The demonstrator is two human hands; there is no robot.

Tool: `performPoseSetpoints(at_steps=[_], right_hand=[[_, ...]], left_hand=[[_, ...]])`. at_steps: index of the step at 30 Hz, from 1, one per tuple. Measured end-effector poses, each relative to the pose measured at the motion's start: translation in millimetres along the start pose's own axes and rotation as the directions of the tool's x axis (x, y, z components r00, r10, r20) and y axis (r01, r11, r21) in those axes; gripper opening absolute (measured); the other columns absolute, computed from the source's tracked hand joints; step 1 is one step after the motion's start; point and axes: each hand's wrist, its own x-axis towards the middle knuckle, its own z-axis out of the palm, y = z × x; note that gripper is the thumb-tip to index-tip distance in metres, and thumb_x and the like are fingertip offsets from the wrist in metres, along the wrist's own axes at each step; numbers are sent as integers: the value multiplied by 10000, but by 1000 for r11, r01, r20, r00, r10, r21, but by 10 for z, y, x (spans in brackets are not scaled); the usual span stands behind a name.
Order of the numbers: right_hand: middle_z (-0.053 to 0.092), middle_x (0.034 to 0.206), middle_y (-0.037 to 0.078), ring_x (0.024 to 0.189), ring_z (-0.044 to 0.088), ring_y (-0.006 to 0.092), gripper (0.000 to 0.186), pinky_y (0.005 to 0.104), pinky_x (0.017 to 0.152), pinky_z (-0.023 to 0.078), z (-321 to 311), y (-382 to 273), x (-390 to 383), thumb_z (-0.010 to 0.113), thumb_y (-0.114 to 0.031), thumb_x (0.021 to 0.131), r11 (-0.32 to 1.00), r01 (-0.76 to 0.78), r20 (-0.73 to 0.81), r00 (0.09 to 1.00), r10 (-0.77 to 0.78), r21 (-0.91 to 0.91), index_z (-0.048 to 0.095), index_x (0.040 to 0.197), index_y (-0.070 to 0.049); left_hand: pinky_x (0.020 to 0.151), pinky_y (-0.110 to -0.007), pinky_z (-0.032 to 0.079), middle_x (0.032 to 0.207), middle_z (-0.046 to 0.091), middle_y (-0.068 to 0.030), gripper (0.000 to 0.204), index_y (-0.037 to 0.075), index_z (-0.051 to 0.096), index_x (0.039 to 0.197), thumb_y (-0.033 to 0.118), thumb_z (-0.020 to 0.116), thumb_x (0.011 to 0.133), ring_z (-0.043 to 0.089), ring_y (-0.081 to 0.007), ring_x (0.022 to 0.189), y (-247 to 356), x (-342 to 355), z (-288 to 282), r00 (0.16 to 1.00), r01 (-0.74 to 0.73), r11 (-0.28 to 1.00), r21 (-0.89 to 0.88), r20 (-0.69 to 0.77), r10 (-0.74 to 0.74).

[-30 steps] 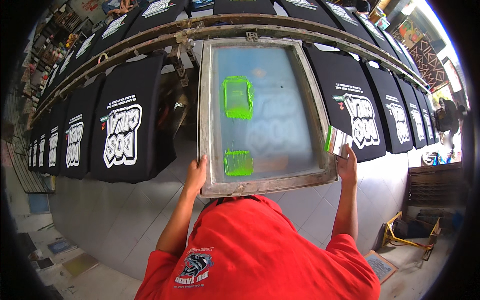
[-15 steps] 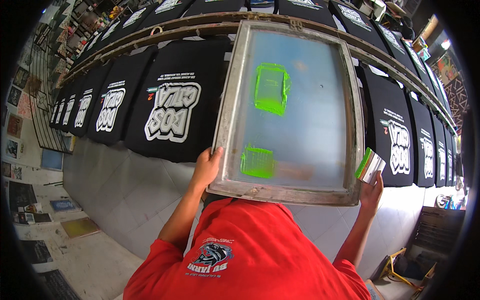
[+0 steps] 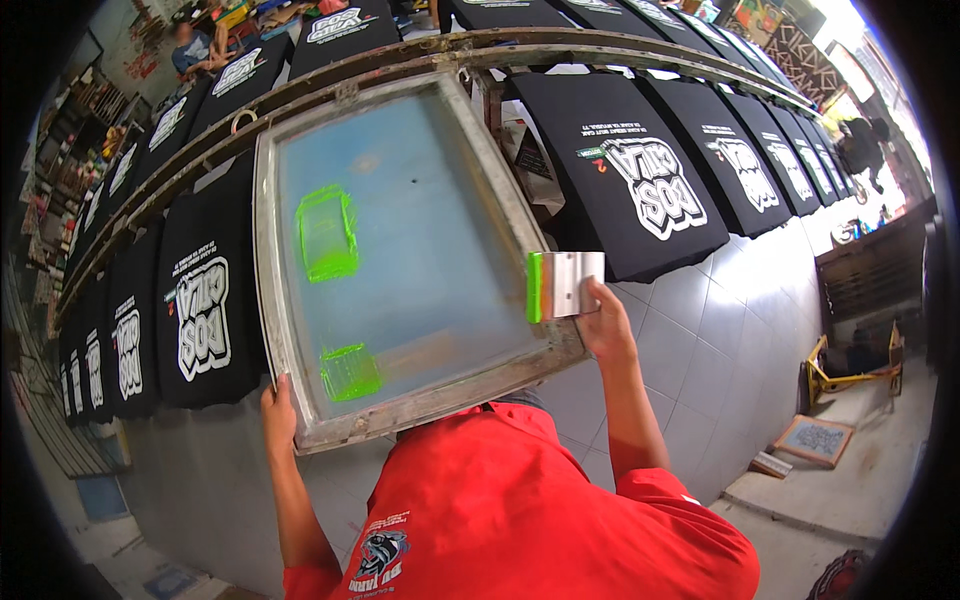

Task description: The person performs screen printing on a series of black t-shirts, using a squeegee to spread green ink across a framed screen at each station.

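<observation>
Squeegee (image 3: 566, 286) in right hand (image 3: 608, 322)

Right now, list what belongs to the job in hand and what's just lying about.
Job: framed screen in the left hand; green-edged squeegee in the right hand; probably the black garments.

Apparently lying about: yellow metal frame; orange-framed panel.

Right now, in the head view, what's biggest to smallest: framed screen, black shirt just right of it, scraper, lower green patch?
1. Framed screen
2. Black shirt
3. Scraper
4. Lower green patch
</observation>
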Motion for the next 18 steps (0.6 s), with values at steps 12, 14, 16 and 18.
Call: performPoseSetpoints(at_steps=[12, 14, 16, 18], right_hand=[[580, 1134, 56, 1091, 522, 186, 400, 340, 982, 372, 919, 467, 24, 606, -243, 872, 997, 17, 1, 1000, -17, -78, 518, 1197, -27], [581, 1139, 76, 1079, 534, 207, 415, 353, 965, 390, 900, 491, 98, 582, -253, 888, 992, 44, -37, 998, -48, -115, 498, 1216, -13], [566, 1164, 86, 1092, 525, 213, 429, 356, 971, 385, 907, 480, 145, 574, -250, 895, 991, 49, -37, 998, -54, -124, 481, 1232, -1], [560, 1171, 84, 1102, 517, 209, 439, 352, 978, 376, 844, 476, 228, 582, -250, 890, 990, 60, -37, 997, -66, -128, 478, 1236, -1]], left_hand=[[714, -332, 433, 768, 599, -95, 486, -82, 600, 955, 392, 495, 941, 514, -159, 739, -577, 471, -470, 999, 34, 999, -24, -10, -34], [683, -328, 425, 712, 559, -72, 484, -77, 595, 913, 396, 496, 940, 475, -148, 696, -531, 539, -495, 999, 50, 999, -7, 19, -50], [670, -325, 421, 693, 542, -65, 486, -75, 590, 887, 399, 496, 939, 460, -144, 683, -435, 568, -475, 997, 69, 998, -8, 29, -69], [656, -329, 418, 680, 536, -64, 488, -72, 585, 863, 402, 495, 939, 456, -143, 671, -341, 613, -456, 997, 71, 997, 15, 30, -72]])
